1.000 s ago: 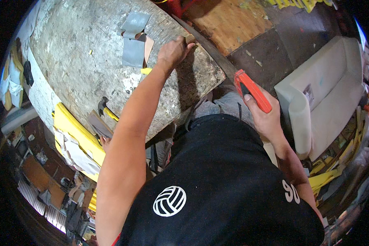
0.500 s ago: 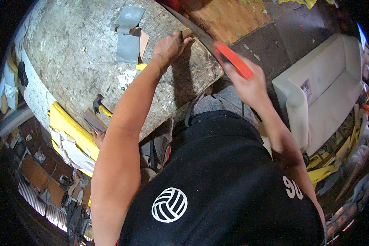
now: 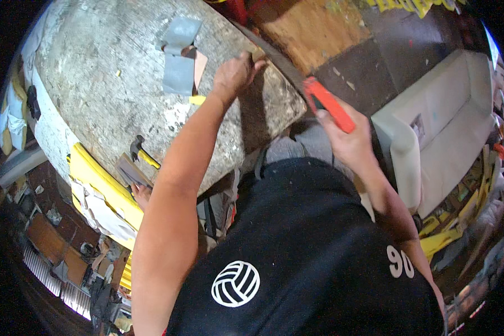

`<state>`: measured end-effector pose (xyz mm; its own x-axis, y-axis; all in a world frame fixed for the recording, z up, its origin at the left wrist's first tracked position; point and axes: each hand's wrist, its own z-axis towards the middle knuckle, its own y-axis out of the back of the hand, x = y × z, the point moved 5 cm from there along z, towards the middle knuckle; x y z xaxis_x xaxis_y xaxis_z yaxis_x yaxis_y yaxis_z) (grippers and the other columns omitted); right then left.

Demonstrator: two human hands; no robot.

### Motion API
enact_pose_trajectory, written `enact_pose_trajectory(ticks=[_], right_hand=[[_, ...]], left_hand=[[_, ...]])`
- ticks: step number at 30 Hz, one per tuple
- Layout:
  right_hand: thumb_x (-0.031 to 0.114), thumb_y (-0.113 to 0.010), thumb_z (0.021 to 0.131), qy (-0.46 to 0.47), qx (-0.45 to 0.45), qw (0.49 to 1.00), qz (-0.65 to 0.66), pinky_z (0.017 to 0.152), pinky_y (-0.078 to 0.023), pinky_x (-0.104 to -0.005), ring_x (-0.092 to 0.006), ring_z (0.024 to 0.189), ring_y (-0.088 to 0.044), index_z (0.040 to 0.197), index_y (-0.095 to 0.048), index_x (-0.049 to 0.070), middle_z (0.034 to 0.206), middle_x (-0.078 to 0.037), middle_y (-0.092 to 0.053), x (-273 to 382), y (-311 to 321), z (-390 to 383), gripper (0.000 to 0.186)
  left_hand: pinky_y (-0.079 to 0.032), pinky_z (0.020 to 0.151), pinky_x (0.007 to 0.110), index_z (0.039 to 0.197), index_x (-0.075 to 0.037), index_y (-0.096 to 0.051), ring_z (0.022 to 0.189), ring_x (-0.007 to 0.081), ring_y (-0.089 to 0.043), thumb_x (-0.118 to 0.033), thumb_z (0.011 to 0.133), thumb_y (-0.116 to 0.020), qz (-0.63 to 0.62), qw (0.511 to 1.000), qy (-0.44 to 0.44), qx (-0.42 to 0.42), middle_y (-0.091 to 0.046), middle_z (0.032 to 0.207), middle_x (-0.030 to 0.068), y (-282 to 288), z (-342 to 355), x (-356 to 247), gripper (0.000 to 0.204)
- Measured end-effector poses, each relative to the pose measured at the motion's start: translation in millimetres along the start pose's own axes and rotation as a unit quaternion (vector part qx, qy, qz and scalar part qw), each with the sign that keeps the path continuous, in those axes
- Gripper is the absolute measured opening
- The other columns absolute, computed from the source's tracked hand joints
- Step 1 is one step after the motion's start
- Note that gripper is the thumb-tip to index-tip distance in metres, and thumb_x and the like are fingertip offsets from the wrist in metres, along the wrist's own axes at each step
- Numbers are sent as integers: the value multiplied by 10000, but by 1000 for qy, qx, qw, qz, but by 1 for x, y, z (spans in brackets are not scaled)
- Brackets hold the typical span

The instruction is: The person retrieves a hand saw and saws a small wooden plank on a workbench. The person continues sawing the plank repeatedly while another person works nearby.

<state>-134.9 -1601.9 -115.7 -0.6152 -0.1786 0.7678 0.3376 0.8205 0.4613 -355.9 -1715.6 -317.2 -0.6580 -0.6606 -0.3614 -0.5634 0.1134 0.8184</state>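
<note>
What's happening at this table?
A person has a red-handled saw in the right hand, its blade running along the table's edge. The left hand holds what looks like a bit of wood at that edge. Grey scraps lie farther up the table, and a hammer lies beyond the left forearm.

The saw handle (image 3: 335, 109) is bright orange-red with a black inset, its blade (image 3: 279, 54) dark grey; the block (image 3: 258, 54) is tan. The worktop (image 3: 112, 42) is mottled grey, blotched white and flecked black. The sheet (image 3: 179, 74) is blue-grey, its flap (image 3: 199, 67) pinkish. The hammer (image 3: 145, 154) is black and yellow, the foam (image 3: 98, 171) vivid yellow, the shirt (image 3: 319, 241) black with a white striped ball print (image 3: 236, 284), the plywood (image 3: 311, 33) streaky orange-brown.
</note>
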Motion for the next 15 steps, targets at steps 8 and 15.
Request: enact_pose_trajectory(ticks=[8, 15], right_hand=[[168, -660, 936, 0, -4, 1000, 21, 854, -519, -324, -176, 958, -684, 1264, -639, 27, 1053, -173, -725, -2, -22, 40, 358], [135, -615, 954, 12, -9, 998, -56, 951, -497, -334, -188, 1092, -667, 1318, -617, 59, 1171, -184, -700, 11, 11, -6, 371]], left_hand=[[-576, 682, 510, 1046, -14, -565, 792, 446, -702, -602, 976, -470, 1, 999, -27, -44, -703, 818, 262, 13, -1, -7, 600], [-576, 693, 514, 1060, -10, -572, 796, 446, -704, -593, 977, -478, 1, 1000, -13, -25, -703, 825, 269, 16, -3, -8, 597]])
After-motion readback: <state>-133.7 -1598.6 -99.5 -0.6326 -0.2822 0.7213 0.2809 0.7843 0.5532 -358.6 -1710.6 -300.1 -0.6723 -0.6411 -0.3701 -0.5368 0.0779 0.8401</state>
